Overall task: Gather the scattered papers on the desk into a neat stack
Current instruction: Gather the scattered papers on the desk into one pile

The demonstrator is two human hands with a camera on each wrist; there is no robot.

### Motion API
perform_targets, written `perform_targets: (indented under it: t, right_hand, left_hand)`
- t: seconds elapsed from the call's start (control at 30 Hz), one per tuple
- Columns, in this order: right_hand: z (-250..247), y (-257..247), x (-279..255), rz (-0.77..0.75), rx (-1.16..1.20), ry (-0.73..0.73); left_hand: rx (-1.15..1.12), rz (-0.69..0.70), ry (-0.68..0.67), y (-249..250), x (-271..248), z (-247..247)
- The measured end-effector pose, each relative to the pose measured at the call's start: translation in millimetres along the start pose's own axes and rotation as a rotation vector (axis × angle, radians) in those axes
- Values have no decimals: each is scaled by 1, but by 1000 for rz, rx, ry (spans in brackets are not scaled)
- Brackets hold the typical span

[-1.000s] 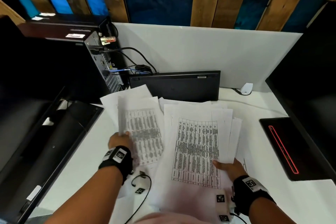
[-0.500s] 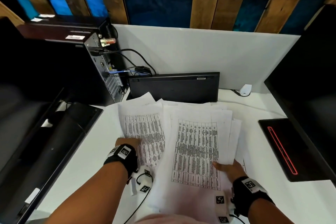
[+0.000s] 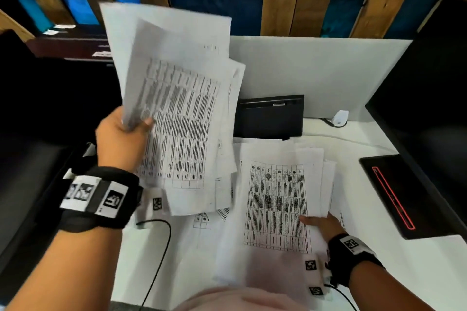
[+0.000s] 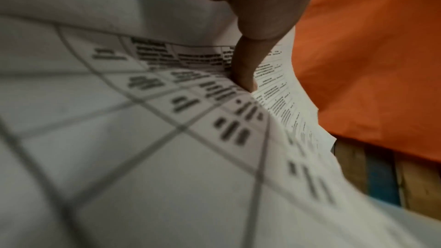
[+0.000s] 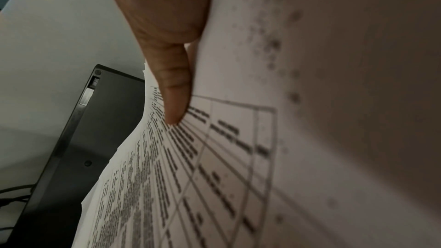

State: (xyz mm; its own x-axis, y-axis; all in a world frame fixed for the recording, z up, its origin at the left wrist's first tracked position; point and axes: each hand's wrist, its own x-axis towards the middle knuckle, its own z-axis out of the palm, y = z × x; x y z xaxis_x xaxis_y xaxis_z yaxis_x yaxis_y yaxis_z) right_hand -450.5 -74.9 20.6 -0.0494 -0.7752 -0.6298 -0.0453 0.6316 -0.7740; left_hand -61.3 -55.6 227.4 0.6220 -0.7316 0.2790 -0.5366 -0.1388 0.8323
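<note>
My left hand (image 3: 136,124) grips a bundle of printed sheets (image 3: 177,108) by its left edge and holds it up above the left of the white desk (image 3: 379,272). In the left wrist view my thumb (image 4: 245,63) presses on the top printed sheet (image 4: 167,139). More papers (image 3: 275,204) lie in a loose overlapping pile on the desk. My right hand (image 3: 313,219) pinches that pile at its lower right edge, thumb on top. The right wrist view shows the thumb (image 5: 174,91) on a sheet with a table (image 5: 226,167); the fingers are hidden under the paper.
A black keyboard (image 3: 270,116) leans on the white partition (image 3: 316,70) behind the pile. A black slab with a red line (image 3: 404,194) lies at the right under a dark monitor (image 3: 429,83). A white plug (image 3: 340,117) and a black cable (image 3: 156,247) are on the desk.
My left hand has taken hold of the left group of sheets and lifted it off the desk, up toward the camera. The right hand has stayed on the right pile.
</note>
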Motion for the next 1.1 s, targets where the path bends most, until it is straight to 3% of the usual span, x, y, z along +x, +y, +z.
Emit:
perform_targets:
  t: [0.07,0.17,0.33,0.43,0.53,0.7,0.77,0.83,0.9,1.03,1.1]
  right_hand:
    - [2,3,2,16,-39,-22]
    - [1,2,0,46,-49,-21]
    - [2,-3,-6,34,-28,-47]
    - [0,-8,-9,64,50,-77]
    - [2,-2,0,48,119,-127]
    - [19,11,3,-75,-67,-44]
    - [15,10,3,-99,-91,23]
    - [5,3,4,-119,-28,39]
    - [-3,-9,-1,-150,76,-6]
    - [10,-30,-12,-199,117,-149]
    - [30,-42,-20,-163,119,-210]
  left_hand:
    - [-30,23,-34,8,3,-2]
    - [1,-58,-144,-6,-6,25]
    - [210,-200,-491,-65,-59,99]
    - [251,-376,-654,-96,-93,127]
    - [283,-525,-692,-106,-117,144]
    - [334,-507,-823,-94,-142,173]
    - [272,-498,-838,-93,-137,170]
    - [167,-522,-757,-97,-123,156]
    - [-19,-538,-725,-94,-109,136]
    - [-342,-512,-920,-78,-105,119]
    - [-474,-560,-845,-77,-103,113]
